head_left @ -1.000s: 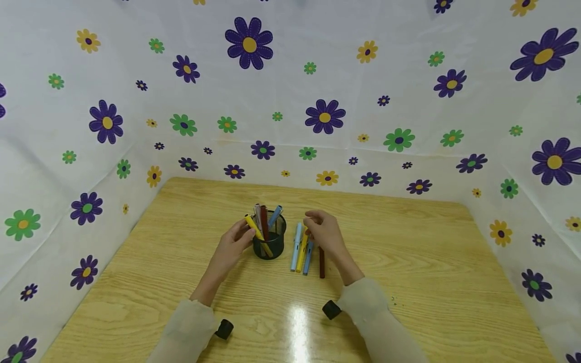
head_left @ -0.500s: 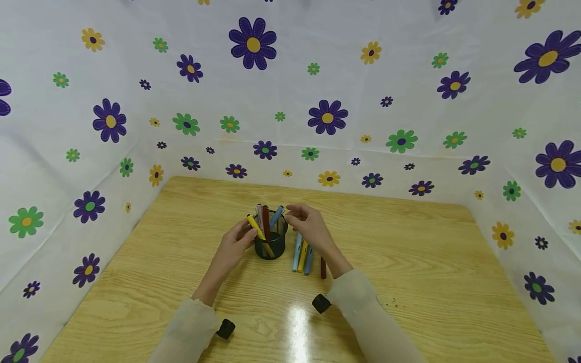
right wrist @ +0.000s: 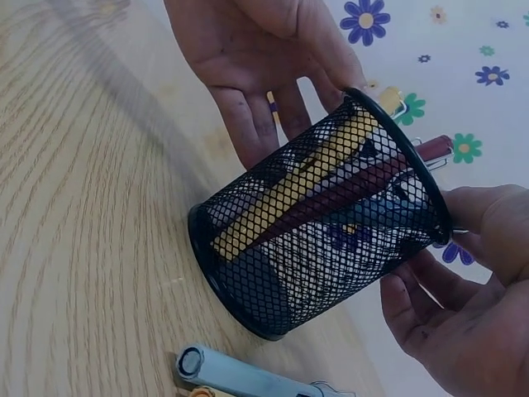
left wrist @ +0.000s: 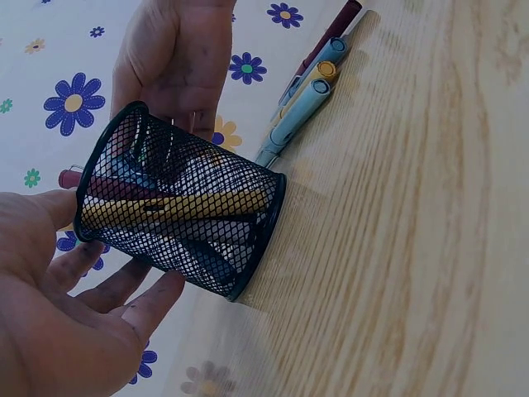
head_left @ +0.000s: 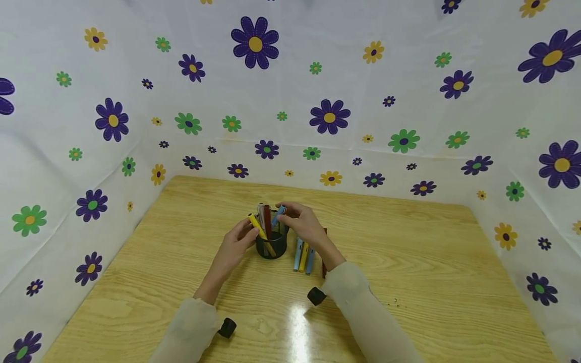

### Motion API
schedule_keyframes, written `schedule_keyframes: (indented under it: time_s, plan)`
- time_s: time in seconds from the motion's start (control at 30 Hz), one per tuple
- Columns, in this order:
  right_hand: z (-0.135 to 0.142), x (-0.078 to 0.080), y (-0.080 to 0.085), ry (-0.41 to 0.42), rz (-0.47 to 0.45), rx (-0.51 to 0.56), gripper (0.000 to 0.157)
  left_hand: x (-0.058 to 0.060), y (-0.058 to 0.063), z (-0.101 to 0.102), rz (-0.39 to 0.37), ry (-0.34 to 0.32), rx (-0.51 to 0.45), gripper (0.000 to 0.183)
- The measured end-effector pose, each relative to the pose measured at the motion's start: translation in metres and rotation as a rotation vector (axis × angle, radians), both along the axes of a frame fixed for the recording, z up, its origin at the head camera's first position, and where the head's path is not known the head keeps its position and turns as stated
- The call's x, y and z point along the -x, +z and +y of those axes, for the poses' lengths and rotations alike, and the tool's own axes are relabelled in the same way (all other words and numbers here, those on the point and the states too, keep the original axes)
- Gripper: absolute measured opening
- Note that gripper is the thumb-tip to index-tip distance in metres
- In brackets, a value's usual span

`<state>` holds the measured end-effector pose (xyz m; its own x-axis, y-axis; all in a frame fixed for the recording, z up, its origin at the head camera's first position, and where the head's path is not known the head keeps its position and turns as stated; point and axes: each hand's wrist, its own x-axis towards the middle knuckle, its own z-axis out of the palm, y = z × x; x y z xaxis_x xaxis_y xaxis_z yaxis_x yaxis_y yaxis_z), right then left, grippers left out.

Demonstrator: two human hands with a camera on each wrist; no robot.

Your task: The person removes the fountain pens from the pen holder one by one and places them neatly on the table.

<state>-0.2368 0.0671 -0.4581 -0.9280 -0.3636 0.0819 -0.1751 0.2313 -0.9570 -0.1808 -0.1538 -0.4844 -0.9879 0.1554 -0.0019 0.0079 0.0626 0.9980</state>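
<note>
Right hand has left the loose pens for the cup.
It pinches the blue pen; opposite it, the left hand grips the cup, apparently steadying it.

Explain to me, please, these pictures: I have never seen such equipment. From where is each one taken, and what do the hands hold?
There is no robot here, only a person's left hand and right hand, both bare. The head view comes from a camera worn on the head, looking forward and down; the other two come from cameras on the wrists. On the wooden table lie four pens: light blue, yellow, blue and dark red. Beside them stands a black mesh cup with more pens inside. The left hand holds the cup. The right hand is at its rim, by a blue pen; whether it grips that pen is hard to tell.
</note>
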Motion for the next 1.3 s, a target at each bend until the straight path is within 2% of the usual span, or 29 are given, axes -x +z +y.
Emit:
schedule_keyframes:
  time_s: [0.13, 0.37, 0.6, 0.8, 1.1, 1.3]
  plan:
    - [-0.001, 0.001, -0.002, 0.0, -0.01, 0.022, 0.037, -0.001, 0.001, 0.0, 0.003, -0.008, -0.001, 0.06]
    - [-0.003, 0.002, -0.004, -0.071, -0.024, 0.053, 0.026, 0.0, 0.0, 0.0, 0.003, -0.003, 0.01, 0.059]
    - [0.0, 0.001, -0.002, -0.144, 0.034, 0.105, 0.018, 0.0, 0.0, 0.001, 0.004, 0.006, 0.03, 0.06]
    - [0.007, 0.0, 0.009, -0.16, 0.088, 0.224, 0.021, 0.0, 0.001, 0.001, 0.011, 0.01, 0.039, 0.06]
    - [0.02, -0.002, 0.02, -0.218, 0.139, 0.502, 0.022, -0.001, 0.002, 0.002, 0.003, 0.016, 0.038, 0.06]
    - [0.033, -0.004, 0.027, -0.245, 0.174, 0.57, 0.026, 0.0, 0.001, 0.002, -0.003, 0.016, 0.028, 0.061]
